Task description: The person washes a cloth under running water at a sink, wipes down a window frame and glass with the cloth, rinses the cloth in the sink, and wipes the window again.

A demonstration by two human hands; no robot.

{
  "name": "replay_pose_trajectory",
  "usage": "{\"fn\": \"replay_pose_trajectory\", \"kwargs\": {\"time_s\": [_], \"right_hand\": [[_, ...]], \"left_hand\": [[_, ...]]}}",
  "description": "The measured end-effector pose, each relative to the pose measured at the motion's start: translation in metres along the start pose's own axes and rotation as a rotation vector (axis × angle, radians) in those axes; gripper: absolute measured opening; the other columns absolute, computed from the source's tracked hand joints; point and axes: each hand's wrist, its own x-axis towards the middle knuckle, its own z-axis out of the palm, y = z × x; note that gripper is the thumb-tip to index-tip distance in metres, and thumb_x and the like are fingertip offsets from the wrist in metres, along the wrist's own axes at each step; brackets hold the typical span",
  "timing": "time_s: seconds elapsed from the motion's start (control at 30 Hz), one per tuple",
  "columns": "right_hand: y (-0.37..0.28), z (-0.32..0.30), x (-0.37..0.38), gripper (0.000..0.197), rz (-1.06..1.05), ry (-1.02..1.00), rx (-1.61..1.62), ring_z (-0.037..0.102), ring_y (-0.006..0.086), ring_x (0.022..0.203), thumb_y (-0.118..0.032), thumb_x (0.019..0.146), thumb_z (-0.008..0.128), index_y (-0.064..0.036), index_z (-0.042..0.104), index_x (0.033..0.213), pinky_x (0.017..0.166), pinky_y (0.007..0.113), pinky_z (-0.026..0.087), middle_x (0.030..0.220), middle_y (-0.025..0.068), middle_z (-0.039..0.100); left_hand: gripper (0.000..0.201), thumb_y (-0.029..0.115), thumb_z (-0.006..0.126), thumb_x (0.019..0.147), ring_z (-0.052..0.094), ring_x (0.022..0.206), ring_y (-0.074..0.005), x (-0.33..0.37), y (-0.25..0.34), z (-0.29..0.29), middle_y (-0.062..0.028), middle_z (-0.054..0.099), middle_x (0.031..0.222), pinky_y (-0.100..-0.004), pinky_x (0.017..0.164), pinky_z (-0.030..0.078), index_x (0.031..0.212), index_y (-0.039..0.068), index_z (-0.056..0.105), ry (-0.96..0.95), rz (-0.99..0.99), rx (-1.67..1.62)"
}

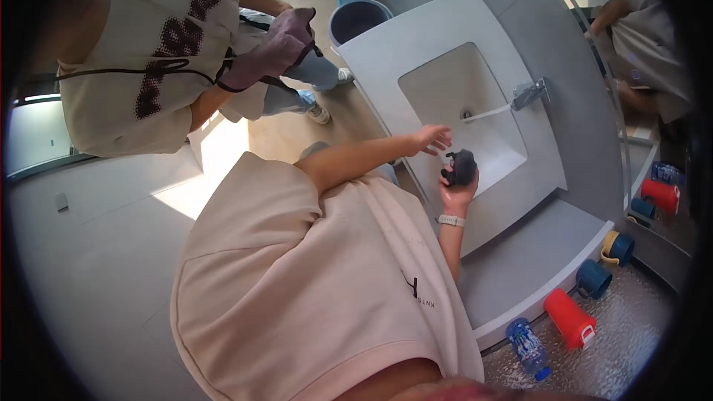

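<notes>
My right hand (pixel 459 194), with a pale watch on its wrist, is closed around a dark grey rounded thing (pixel 466 167) at the near edge of the sink. A black curved part like a handle sticks out from its left side; its exact kind does not show. Just to the left and above, my left hand (pixel 431 139) is held with fingers apart and nothing in it, close to the dark thing. The white sink basin (pixel 483 67) lies beyond both hands. From the metal faucet (pixel 529 94) a thin stream of water runs toward the drain (pixel 466 115).
Another person (pixel 171 52) in a light shirt and mauve gloves (pixel 267 52) stands at upper left. A grey bin (pixel 359 21) is beside the counter (pixel 394 37). At lower right are a clear bottle (pixel 528 347), a red tumbler (pixel 570 318), a teal mug (pixel 594 279) and a yellow-handled mug (pixel 618 248).
</notes>
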Motion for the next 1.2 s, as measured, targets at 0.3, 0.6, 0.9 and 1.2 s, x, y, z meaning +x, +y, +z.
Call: {"fn": "replay_pose_trajectory", "kwargs": {"time_s": [0.3,0.6,0.9,1.2], "right_hand": [[0.154,-0.044,-0.124,0.05,-0.146,0.066,-0.146,0.059,0.0198,0.104,-0.051,0.097,0.051,-0.0109,0.061,0.125,0.067,0.033,0.045,0.115,0.0079,0.064],[0.463,-0.062,-0.114,0.031,0.28,0.155,-0.468,0.061,0.0236,0.115,-0.035,0.098,0.055,-0.0145,0.064,0.119,0.09,0.048,0.054,0.124,0.0073,0.067],[0.728,0.081,-0.104,0.03,0.653,-0.098,-1.035,0.071,0.0194,0.085,-0.038,0.1,0.056,-0.0139,0.066,0.114,0.062,0.029,0.058,0.103,0.0034,0.073],[0.909,0.209,-0.045,0.057,0.974,-0.476,-0.914,0.065,0.0234,0.116,-0.054,0.104,0.029,-0.0129,0.062,0.126,0.108,0.05,0.046,0.124,0.0054,0.069]], "left_hand": [[0.048,0.051,0.058,0.096,0.068,0.099,-0.0189,-0.146,-0.096,-0.017,-0.0055,0.069,0.116,-0.0375,0.083,0.057,0.116,0.009,0.067,-0.343,-0.042,0.262],[0.024,0.028,0.066,0.098,0.066,0.085,-0.0119,-0.391,-0.256,-0.279,-0.003,0.068,0.098,-0.0259,0.074,0.056,0.11,0.007,0.068,0.203,0.224,-0.101],[0.018,0.028,0.059,0.104,0.067,0.088,-0.0126,-0.67,-0.354,-0.432,-0.0005,0.069,0.1,-0.0293,0.077,0.054,0.11,0.012,0.063,0.582,0.82,-0.838],[0.017,0.024,0.054,0.106,0.068,0.097,-0.0154,-0.736,-0.318,-0.55,-0.0055,0.07,0.106,-0.0332,0.089,0.053,0.11,0.009,0.061,1.097,0.999,-0.831]]}}
